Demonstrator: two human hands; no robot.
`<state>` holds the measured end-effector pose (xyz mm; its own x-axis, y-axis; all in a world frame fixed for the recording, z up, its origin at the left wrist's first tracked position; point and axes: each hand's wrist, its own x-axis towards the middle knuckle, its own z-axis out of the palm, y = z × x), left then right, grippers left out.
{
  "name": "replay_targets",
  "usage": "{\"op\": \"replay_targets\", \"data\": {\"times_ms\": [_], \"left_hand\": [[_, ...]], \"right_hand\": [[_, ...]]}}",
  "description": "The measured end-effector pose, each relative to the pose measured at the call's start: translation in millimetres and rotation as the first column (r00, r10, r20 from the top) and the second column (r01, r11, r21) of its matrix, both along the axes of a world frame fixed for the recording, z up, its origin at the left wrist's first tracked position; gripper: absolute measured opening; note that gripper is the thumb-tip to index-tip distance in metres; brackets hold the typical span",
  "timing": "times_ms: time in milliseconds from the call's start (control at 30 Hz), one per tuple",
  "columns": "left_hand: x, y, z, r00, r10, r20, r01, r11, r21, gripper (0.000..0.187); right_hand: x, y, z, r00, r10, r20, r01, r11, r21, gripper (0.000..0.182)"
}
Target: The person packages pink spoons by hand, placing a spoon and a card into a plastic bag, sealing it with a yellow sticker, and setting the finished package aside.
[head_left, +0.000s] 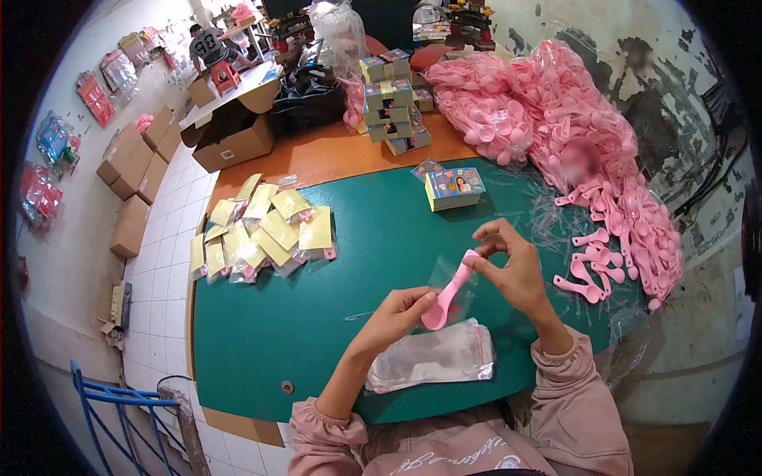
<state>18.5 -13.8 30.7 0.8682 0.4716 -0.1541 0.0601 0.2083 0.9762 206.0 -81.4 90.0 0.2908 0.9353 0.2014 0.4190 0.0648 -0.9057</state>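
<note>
A pink plastic spoon (450, 293) is held at a slant between my hands, its bowl end low and to the left. My left hand (399, 314) is closed with thumb and fingers at the bowl. My right hand (512, 268) pinches the top of the handle between thumb and finger. A small clear plastic bag (467, 300) shows around and behind the spoon. Just below lies a stack of flat clear bags (429, 358) on the green tabletop (349, 206).
Packed yellow cards in bags (274, 230) lie at left. A card stack (454, 189) stands ahead, taller card stacks (389, 103) behind. Loose pink spoons (591, 266) and bulging bags of spoons (548, 103) fill the right. A person (208, 46) sits far back left.
</note>
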Motion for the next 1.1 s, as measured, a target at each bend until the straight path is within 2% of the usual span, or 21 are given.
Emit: {"op": "replay_targets", "data": {"times_ms": [67, 100, 167, 200, 267, 300, 333, 367, 400, 433, 500, 633, 700, 733, 800, 833, 867, 967, 1000, 1067, 1100], "left_hand": [[0.3, 0.4, -5.7, 1.000, 0.007, 0.011, -0.006, 1.000, -0.028, 0.037], [0.6, -0.5, -2.5, 1.000, 0.009, 0.012, -0.009, 1.000, -0.030, 0.037], [1.1, -1.5, 7.3, 0.995, 0.084, 0.056, -0.070, 0.975, -0.212, 0.035], [0.0, -0.6, 2.2, 0.995, 0.086, 0.057, -0.073, 0.975, -0.211, 0.035], [-2.1, 2.1, -11.9, 0.963, 0.208, 0.173, -0.166, 0.959, -0.230, 0.035], [-3.6, 5.5, -8.4, 0.962, 0.209, 0.176, -0.168, 0.960, -0.224, 0.035], [-6.6, 8.4, -2.6, 0.942, 0.294, 0.163, -0.241, 0.928, -0.283, 0.036], [-9.1, 10.4, 3.7, 0.915, 0.377, 0.144, -0.311, 0.887, -0.340, 0.036], [-9.6, 11.9, 11.0, 0.911, 0.389, 0.134, -0.334, 0.890, -0.310, 0.036], [-10.3, 11.9, 12.0, 0.911, 0.390, 0.137, -0.335, 0.891, -0.307, 0.036], [-11.5, 15.0, 14.7, 0.923, 0.373, 0.097, -0.331, 0.896, -0.295, 0.037], [-12.6, 16.7, 11.7, 0.936, 0.349, 0.047, -0.325, 0.906, -0.272, 0.037], [-12.3, 16.2, 9.0, 0.949, 0.307, 0.071, -0.282, 0.928, -0.244, 0.038], [-12.5, 15.2, 8.4, 0.951, 0.303, 0.065, -0.278, 0.928, -0.249, 0.038], [-12.5, 16.8, 9.6, 0.951, 0.307, 0.024, -0.296, 0.934, -0.200, 0.037], [-12.9, 17.9, 9.1, 0.950, 0.312, 0.025, -0.301, 0.931, -0.205, 0.037], [-13.3, 19.1, 8.2, 0.953, 0.301, 0.047, -0.285, 0.936, -0.208, 0.036], [-11.4, 20.2, 0.7, 0.952, 0.295, 0.081, -0.268, 0.932, -0.244, 0.035], [-10.4, 20.0, -1.2, 0.948, 0.302, 0.097, -0.266, 0.925, -0.273, 0.035], [-12.2, 20.0, 1.2, 0.958, 0.283, 0.052, -0.261, 0.930, -0.258, 0.034], [-12.8, 19.6, 3.7, 0.962, 0.271, 0.011, -0.261, 0.935, -0.242, 0.034]], "right_hand": [[-3.0, -0.1, -5.6, 0.996, -0.032, 0.086, 0.021, 0.992, 0.124, 0.018], [-3.1, -0.8, -7.7, 0.996, -0.030, 0.087, 0.019, 0.992, 0.122, 0.018], [-2.9, -1.4, -12.2, 0.975, 0.191, 0.115, -0.196, 0.980, 0.037, 0.025], [-5.8, 0.7, -16.2, 0.974, 0.193, 0.117, -0.199, 0.979, 0.038, 0.025], [-11.0, 9.1, -27.4, 0.821, 0.434, 0.370, -0.533, 0.814, 0.230, 0.034], [-4.7, 19.4, -32.5, 0.820, 0.433, 0.375, -0.535, 0.811, 0.235, 0.034], [8.2, 35.4, -37.2, 0.845, 0.524, 0.108, -0.533, 0.809, 0.248, 0.037], [23.0, 52.6, -41.3, 0.800, 0.577, -0.168, -0.528, 0.808, 0.260, 0.040], [42.5, 74.7, -41.1, 0.953, 0.299, 0.054, -0.303, 0.944, 0.127, 0.039], [62.5, 96.0, -42.5, 0.953, 0.002, 0.302, -0.021, 0.998, 0.061, 0.039], [93.2, 124.6, -64.7, 0.798, -0.319, 0.512, 0.318, 0.944, 0.092, 0.037], [106.3, 140.8, -77.0, 0.864, -0.302, 0.403, 0.339, 0.940, -0.022, 0.038], [109.6, 142.4, -82.2, 0.795, -0.387, 0.468, 0.375, 0.919, 0.124, 0.041], [100.5, 131.9, -70.6, 0.795, -0.387, 0.467, 0.379, 0.918, 0.116, 0.041], [79.2, 107.4, -37.0, 0.957, -0.172, 0.233, 0.157, 0.984, 0.082, 0.040], [65.1, 95.4, -25.9, 0.999, 0.011, 0.039, -0.014, 0.997, 0.082, 0.035], [50.7, 81.8, -16.8, 0.968, 0.194, -0.156, -0.178, 0.977, 0.114, 0.029], [18.4, 40.7, 10.4, 0.943, 0.237, -0.235, -0.257, 0.964, -0.061, 0.022], [17.4, 35.0, 12.7, 0.943, 0.231, -0.239, -0.252, 0.966, -0.063, 0.022], [16.7, 27.7, 16.2, 0.942, 0.309, 0.135, -0.298, 0.950, -0.093, 0.021], [18.4, 25.6, 19.3, 0.942, 0.307, 0.134, -0.296, 0.951, -0.092, 0.021]]}}
